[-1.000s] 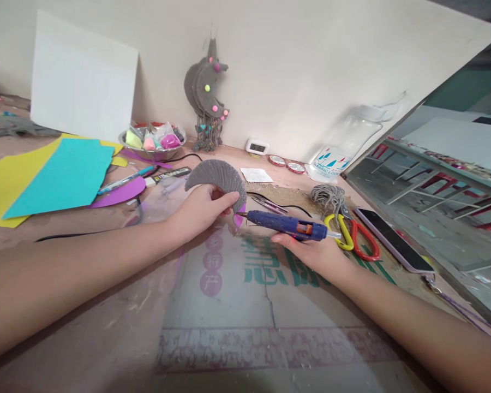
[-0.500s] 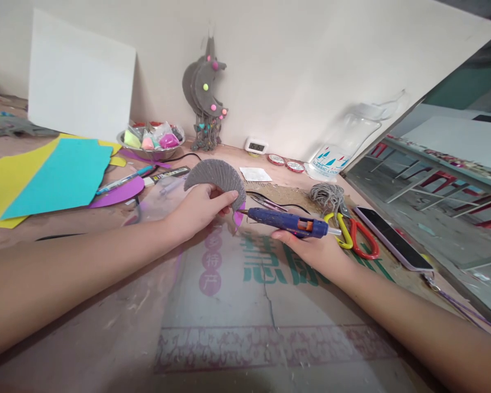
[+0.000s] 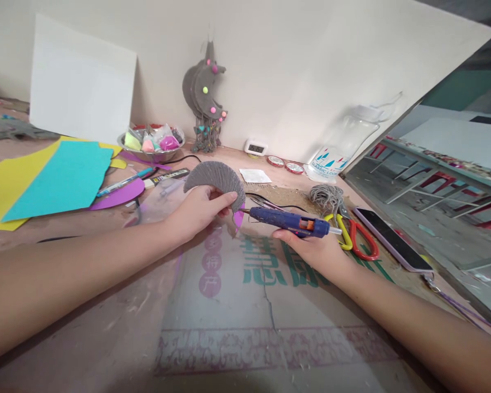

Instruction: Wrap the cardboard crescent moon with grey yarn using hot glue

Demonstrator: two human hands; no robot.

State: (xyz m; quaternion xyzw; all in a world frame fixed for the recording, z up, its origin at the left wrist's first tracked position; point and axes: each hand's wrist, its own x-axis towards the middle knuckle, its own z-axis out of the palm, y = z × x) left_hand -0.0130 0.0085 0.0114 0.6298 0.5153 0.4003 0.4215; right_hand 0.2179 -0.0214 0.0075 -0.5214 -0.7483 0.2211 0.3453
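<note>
My left hand (image 3: 202, 212) pinches a crescent moon shape (image 3: 215, 177) wrapped in grey yarn; its lower tip shows bare purple (image 3: 238, 218). In my right hand (image 3: 311, 248) lies a blue hot glue gun (image 3: 288, 219), a glue stick jutting from its back end. The gun's nozzle points left and is at the purple tip, touching or almost touching it. Several fingers of my right hand are hidden beneath the gun. Both hands are above a printed plastic-covered sheet (image 3: 229, 311) on the table.
Scissors (image 3: 362, 240) and a grey yarn ball (image 3: 326, 197) lie right, beside a phone (image 3: 393, 237). A glass bottle (image 3: 339, 144), small clock (image 3: 256, 147), finished moon ornament (image 3: 207, 93) and bowl of clay packets (image 3: 151, 147) stand behind. Cyan foam (image 3: 61, 177) lies left.
Both hands hold almost the same pose, with the glue gun's nozzle staying by the purple tip. The whole view has shifted very slightly.
</note>
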